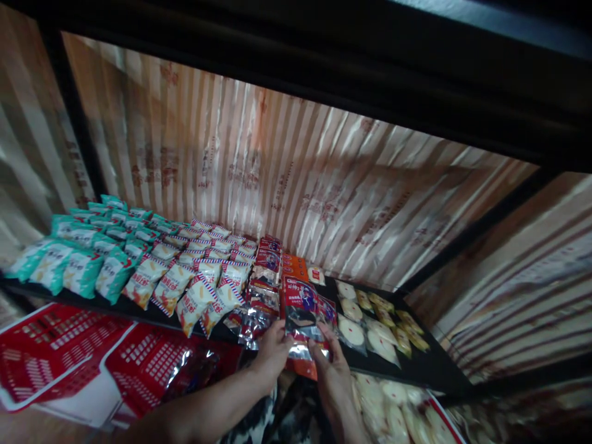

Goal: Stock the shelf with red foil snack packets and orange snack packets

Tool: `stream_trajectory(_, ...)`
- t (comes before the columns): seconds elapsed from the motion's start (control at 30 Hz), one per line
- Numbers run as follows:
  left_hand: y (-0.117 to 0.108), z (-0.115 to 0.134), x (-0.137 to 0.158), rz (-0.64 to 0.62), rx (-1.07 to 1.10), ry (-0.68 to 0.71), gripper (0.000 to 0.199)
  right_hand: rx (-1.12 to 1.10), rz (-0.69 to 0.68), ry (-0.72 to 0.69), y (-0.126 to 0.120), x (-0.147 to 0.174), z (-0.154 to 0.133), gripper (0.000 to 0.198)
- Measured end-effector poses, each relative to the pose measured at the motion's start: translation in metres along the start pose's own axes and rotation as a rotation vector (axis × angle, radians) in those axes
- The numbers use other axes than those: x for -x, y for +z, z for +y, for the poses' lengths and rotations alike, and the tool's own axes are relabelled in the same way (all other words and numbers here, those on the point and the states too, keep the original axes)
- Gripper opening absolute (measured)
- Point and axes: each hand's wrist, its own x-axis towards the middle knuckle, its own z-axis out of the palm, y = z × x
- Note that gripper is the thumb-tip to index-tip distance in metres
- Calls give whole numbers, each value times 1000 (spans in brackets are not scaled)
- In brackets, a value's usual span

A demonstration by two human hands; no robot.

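A red and purple snack packet (300, 301) with a silvery lower part lies at the front of the shelf, between my two hands. My left hand (272, 350) grips its lower left edge, fingers bent round it. On the lower right side, my right hand (332, 362) pinches the packet with thumb and fingers. Partly behind it sits another red and purple packet (327, 309). To the left runs a row of similar packets (264, 290), and orange packets (294, 266) lie behind. Some of the packets beneath my hands are hidden.
White-and-red striped snack bags (198, 302) and teal bags (83, 268) fill the left of the black shelf (411, 370). Round white packs (351, 331) and yellow packs (409, 336) lie right. Red baskets (143, 354) stand below. A dark beam (324, 80) crosses overhead.
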Motion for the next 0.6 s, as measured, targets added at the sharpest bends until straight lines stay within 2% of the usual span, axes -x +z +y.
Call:
stream_trajectory(0.07,-9,0,-5,110,-53,-1,29,-34,-40,78,10,-1,9,60)
stream_trajectory(0.13,-20,1,-11,168,-92,-15,28,-60,-59,101,20,-4,16,56)
stream_trajectory(0.3,-44,9,-21,249,-91,18,37,46,-137,-19,51,-15,19,48)
stream_trajectory(0.4,-54,13,-26,283,-63,14,45,122,-135,-73,70,-19,18,50)
stream_trajectory(0.6,-67,10,-28,309,27,-35,49,161,-148,36,93,-22,28,58)
